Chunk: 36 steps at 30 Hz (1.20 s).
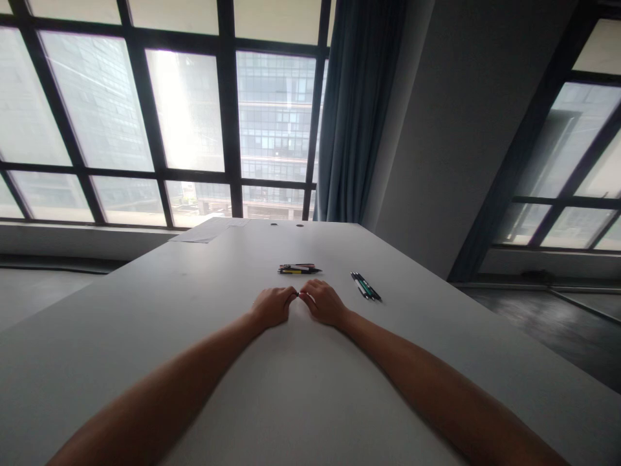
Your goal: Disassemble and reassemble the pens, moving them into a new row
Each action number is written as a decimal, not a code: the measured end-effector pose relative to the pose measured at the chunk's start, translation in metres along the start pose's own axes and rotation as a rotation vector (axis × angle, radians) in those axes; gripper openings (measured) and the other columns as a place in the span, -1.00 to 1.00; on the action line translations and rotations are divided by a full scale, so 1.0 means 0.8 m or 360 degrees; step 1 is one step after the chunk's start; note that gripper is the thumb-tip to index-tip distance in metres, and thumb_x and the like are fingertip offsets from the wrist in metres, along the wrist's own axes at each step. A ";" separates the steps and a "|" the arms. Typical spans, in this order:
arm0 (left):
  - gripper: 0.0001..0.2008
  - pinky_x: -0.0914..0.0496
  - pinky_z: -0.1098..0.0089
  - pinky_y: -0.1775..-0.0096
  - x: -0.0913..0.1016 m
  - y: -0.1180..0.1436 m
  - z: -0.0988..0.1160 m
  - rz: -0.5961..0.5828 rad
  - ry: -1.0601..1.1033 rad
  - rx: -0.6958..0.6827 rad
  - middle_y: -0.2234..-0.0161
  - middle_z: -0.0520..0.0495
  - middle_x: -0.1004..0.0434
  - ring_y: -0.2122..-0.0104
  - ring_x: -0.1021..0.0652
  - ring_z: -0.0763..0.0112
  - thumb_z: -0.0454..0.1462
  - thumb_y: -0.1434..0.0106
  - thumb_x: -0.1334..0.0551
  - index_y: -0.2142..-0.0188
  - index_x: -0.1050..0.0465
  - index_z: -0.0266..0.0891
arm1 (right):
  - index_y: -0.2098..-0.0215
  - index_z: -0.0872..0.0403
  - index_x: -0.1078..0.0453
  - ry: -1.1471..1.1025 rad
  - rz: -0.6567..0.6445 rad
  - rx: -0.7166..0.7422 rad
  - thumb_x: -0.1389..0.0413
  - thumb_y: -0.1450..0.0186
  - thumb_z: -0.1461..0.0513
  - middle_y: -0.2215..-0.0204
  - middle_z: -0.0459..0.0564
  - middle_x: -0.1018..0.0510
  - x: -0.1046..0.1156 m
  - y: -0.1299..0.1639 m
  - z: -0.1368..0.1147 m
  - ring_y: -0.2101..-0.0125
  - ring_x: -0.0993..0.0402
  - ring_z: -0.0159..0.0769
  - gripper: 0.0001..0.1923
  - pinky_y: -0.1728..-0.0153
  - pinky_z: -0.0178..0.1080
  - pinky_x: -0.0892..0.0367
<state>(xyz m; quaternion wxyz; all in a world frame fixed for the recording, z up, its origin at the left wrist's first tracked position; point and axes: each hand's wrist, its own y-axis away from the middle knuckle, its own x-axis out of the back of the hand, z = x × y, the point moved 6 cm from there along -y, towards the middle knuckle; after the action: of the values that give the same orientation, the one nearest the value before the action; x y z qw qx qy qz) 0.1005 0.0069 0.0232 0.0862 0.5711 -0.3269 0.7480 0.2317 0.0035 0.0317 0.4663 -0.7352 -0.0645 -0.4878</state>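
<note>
My left hand [274, 306] and my right hand [322, 303] meet over the middle of the white table, fingertips almost touching. Between them shows a short dark bit of what looks like a pen [297, 294]; the fingers hide the rest of it. Both hands are closed, each pinching one end. Just beyond them lies a small bunch of pens [297, 268], side by side, with yellow, white and reddish parts. Off to the right of my right hand is a second group of pens [366, 286], dark, white and green, lying at a slant.
The white table [194, 349] runs away from me toward the windows. Sheets of paper [206, 231] lie at its far left corner. Two dark round spots [287, 224] mark the far edge. A blue curtain [347, 116] and a grey pillar [436, 129] stand behind.
</note>
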 end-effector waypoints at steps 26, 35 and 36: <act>-0.69 -0.36 0.39 0.24 0.004 0.001 0.007 0.0085 0.0020 -0.0109 0.20 -0.06 -0.58 0.25 -0.56 0.33 -0.14 -0.37 0.01 0.05 -0.46 -0.05 | 0.44 0.11 -0.38 0.0048 -0.0051 -0.0038 0.08 -0.41 0.26 0.47 -0.01 -0.45 -0.005 -0.002 0.004 0.39 -0.31 -0.30 -0.69 0.28 -0.24 -0.13; -0.72 -0.36 0.36 0.18 0.005 -0.003 0.006 0.0205 -0.0047 -0.0048 0.15 -0.08 -0.55 0.17 -0.53 0.32 -0.18 -0.38 0.00 0.02 -0.38 -0.13 | 0.55 0.09 -0.30 -0.0097 0.0023 -0.0528 0.12 -0.41 0.24 0.51 -0.05 -0.45 -0.006 -0.001 0.038 0.42 -0.34 -0.33 -0.62 0.34 -0.29 -0.13; -0.73 -0.37 0.35 0.17 0.006 -0.003 0.003 0.0219 -0.0065 0.0014 0.14 -0.09 -0.54 0.16 -0.52 0.31 -0.20 -0.38 0.00 0.02 -0.37 -0.14 | 0.53 0.09 -0.31 -0.0040 0.0066 -0.0625 0.13 -0.42 0.24 0.50 -0.04 -0.45 -0.002 0.001 0.046 0.41 -0.34 -0.31 -0.62 0.33 -0.28 -0.13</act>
<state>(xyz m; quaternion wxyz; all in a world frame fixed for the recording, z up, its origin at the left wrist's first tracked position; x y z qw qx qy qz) 0.1021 0.0063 0.0285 0.0254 0.5628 -0.3637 0.7419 0.2556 0.0310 0.0267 0.3231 -0.8191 0.0412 -0.4722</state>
